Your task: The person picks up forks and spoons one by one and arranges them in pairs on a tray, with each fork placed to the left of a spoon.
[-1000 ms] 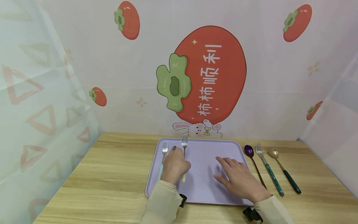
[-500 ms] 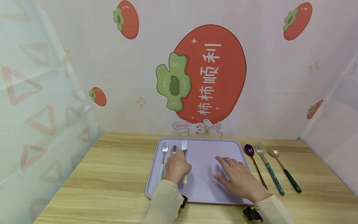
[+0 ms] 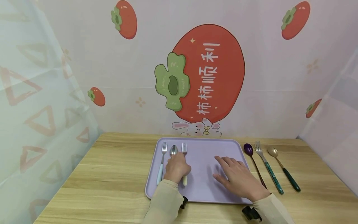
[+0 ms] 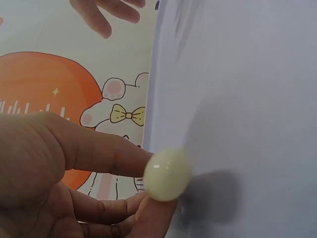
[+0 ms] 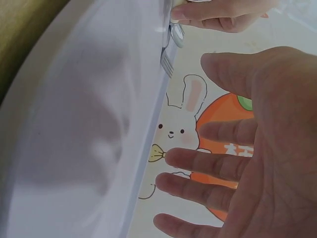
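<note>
My left hand (image 3: pixel 176 168) pinches a fork (image 3: pixel 184 147) by its cream handle, low over the left half of a lilac tray (image 3: pixel 202 155). In the left wrist view the rounded cream handle end (image 4: pixel 167 174) shows between thumb and finger. A silver spoon (image 3: pixel 173 150) lies just left of this fork, its handle hidden under the hand. Farther left on the tray is a fork with a light blue handle (image 3: pixel 160 174). My right hand (image 3: pixel 237 177) hovers over the tray's right side, fingers spread and holding nothing.
To the right of the tray, a purple spoon (image 3: pixel 248 149), a fork with a teal handle (image 3: pixel 274 178) and a gold spoon with a dark green handle (image 3: pixel 291 179) lie side by side on the wooden table (image 3: pixel 112 174). A printed cloth (image 3: pixel 134 118) stands behind.
The left hand has drawn the cream-handled fork back toward me, so its tines now lie inside the tray's far rim. More of the spoon's bowl shows. The right hand stays put.
</note>
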Motion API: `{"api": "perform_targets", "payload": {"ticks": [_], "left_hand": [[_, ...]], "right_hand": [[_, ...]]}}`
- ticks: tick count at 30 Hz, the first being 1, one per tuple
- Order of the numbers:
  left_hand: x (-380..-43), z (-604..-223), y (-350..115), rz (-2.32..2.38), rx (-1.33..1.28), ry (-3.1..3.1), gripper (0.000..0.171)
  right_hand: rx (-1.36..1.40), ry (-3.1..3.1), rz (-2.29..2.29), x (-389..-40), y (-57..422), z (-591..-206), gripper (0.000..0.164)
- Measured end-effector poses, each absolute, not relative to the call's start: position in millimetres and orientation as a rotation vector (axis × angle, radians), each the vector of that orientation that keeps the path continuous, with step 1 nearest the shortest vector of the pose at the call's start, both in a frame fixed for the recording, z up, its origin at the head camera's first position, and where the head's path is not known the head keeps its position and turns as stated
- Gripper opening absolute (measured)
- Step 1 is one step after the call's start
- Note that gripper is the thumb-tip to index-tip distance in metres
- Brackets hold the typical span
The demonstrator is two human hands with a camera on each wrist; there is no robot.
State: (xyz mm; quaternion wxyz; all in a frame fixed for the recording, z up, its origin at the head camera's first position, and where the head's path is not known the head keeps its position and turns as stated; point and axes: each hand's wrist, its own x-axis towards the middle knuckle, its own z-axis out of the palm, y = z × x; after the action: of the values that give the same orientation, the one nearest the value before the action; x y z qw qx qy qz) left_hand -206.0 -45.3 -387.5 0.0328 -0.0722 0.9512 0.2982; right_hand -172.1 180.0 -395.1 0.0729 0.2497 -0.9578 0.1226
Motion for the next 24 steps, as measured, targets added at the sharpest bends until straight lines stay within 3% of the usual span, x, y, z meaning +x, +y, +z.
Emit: {"api": "perform_targets", "payload": {"ticks": [24], "left_hand": [[-207.0,-390.9,-44.1,0.926,-0.213,2.910,0.018]], "right_hand": [[0.744,-2.906,0.369,-171.4,178.0,-392.6,0.061]]}}
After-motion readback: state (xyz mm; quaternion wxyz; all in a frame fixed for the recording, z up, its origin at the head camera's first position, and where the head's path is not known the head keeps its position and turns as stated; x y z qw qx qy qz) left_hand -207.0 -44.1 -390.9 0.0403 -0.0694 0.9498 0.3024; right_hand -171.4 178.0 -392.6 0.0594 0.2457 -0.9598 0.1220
